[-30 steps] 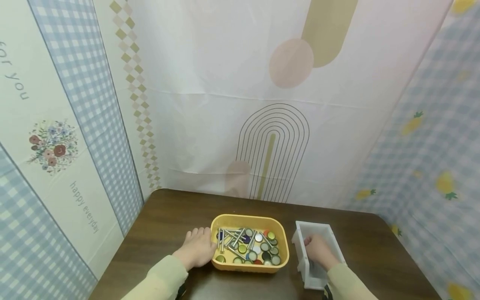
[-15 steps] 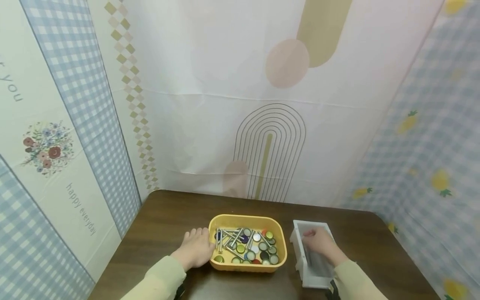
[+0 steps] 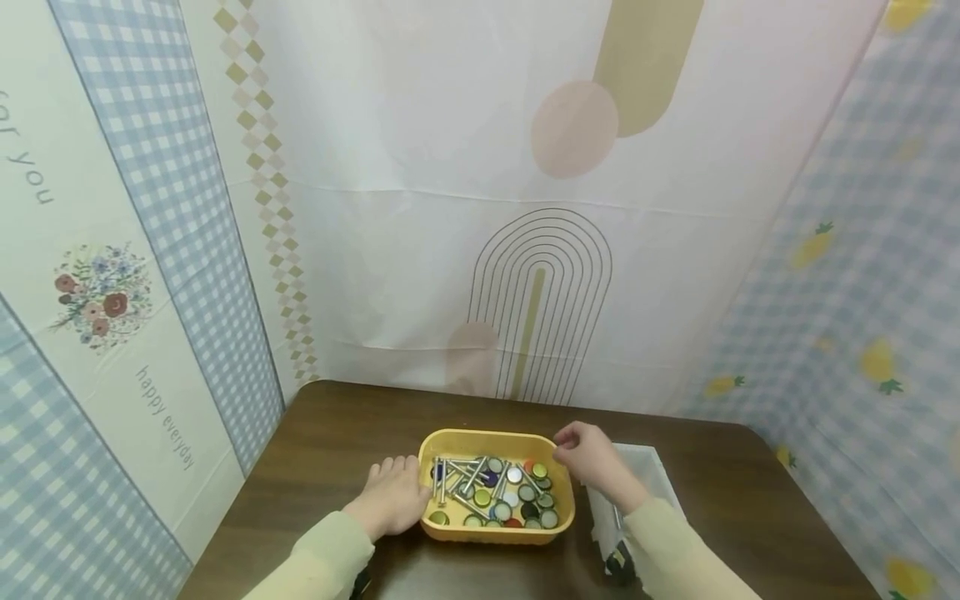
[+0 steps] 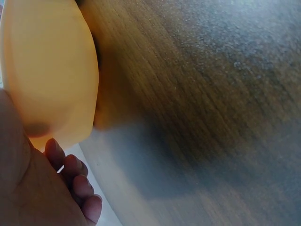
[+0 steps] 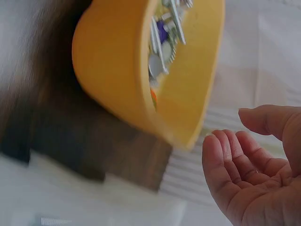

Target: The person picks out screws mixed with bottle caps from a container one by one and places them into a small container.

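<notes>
Right hand [image 3: 588, 454] over the far right corner of a yellow basket [image 3: 495, 537], left hand [image 3: 390, 496] against its left side.
The basket sits mid-table, a jumble of metal bolts [image 3: 442, 487] and bottle caps [image 3: 482, 497] inside, several bolts lying across caps and partly covering them; the right hand has nothing in its grasp, fingers loosely bent with the thumb well apart, while the left lies with relaxed fingers, thumb by the rim, gripping nothing; just right of the basket, a white bin [image 3: 645, 457] is largely blocked by the right sleeve [image 3: 671, 542] and a dark wristband [image 3: 619, 562], and a patterned cloth [image 3: 405, 250] hangs beyond the far edge of the brown table [image 3: 360, 417].
</notes>
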Demonstrator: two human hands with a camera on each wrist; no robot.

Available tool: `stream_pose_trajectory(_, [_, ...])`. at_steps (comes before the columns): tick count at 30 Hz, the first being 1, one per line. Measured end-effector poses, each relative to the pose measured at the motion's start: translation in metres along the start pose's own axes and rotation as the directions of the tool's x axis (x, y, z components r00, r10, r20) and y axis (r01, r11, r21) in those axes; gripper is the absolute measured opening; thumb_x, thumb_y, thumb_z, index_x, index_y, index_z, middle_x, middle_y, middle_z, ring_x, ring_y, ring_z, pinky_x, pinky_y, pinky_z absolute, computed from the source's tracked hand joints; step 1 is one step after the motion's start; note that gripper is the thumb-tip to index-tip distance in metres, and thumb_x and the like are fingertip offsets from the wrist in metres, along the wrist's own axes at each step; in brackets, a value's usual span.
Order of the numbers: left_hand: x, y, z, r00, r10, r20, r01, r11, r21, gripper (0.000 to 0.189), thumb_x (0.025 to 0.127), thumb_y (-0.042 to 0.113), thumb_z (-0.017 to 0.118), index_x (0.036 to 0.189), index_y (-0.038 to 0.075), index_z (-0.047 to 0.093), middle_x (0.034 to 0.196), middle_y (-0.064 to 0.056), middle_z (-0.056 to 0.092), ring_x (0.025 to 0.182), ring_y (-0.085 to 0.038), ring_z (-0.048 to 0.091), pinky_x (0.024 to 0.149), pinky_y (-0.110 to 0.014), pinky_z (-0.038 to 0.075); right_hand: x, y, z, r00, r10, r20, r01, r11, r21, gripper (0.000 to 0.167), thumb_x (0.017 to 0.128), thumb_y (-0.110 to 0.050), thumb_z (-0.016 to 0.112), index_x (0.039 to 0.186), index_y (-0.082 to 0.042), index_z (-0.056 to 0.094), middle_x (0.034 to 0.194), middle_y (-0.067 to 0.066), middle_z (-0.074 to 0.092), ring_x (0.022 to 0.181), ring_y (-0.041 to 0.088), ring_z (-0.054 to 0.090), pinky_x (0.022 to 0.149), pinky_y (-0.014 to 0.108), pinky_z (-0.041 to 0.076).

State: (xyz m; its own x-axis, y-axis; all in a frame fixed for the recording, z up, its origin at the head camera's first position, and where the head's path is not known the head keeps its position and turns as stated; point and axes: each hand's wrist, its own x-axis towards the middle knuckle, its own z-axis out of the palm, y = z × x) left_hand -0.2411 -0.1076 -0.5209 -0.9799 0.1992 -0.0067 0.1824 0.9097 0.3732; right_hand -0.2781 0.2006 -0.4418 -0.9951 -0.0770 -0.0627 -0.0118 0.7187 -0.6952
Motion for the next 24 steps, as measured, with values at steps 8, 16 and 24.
stream_pose_trajectory(8, [0.001, -0.001, 0.001, 1.0, -0.001, 0.025, 0.001, 1.0, -0.012, 0.034, 0.093, 0.031, 0.05, 0.109, 0.0, 0.051, 0.091, -0.009, 0.046, 0.087, -0.027, 0.041, 0.083, -0.05, 0.031, 0.018, -0.001, 0.043, 0.996, 0.003, 0.088, 0.004, 0.997, -0.076, 0.013, 0.08, -0.008, 0.072, 0.088, -0.001, 0.065, 0.082, 0.005, 0.061, 0.073, 0.018, 0.057, 0.063, 0.035, 0.05])
stream_pose_trajectory(16, [0.001, -0.001, 0.0, 1.0, 0.009, 0.016, -0.008, 1.0, -0.021, 0.035, 0.093, 0.031, 0.05, 0.109, 0.0, 0.05, 0.093, -0.009, 0.047, 0.089, -0.027, 0.041, 0.084, -0.05, 0.031, 0.024, 0.009, 0.064, 0.99, -0.044, 0.132, 0.065, 0.986, -0.156, 0.04, 0.076, -0.001, 0.064, 0.051, -0.016, 0.038, 0.046, -0.006, 0.031, 0.042, 0.01, 0.027, 0.041, 0.025, 0.024])
stream_pose_trajectory(24, [0.001, 0.0, -0.004, 1.0, 0.0, 0.028, 0.001, 0.999, -0.033, 0.033, 0.094, 0.031, 0.05, 0.109, 0.001, 0.05, 0.092, -0.008, 0.046, 0.088, -0.026, 0.04, 0.084, -0.049, 0.031, 0.029, 0.013, 0.076, 0.991, -0.088, 0.1, 0.109, 0.967, -0.23, 0.042, 0.07, 0.008, 0.057, 0.05, -0.018, 0.031, 0.044, -0.009, 0.023, 0.04, 0.009, 0.023, 0.04, 0.024, 0.021])
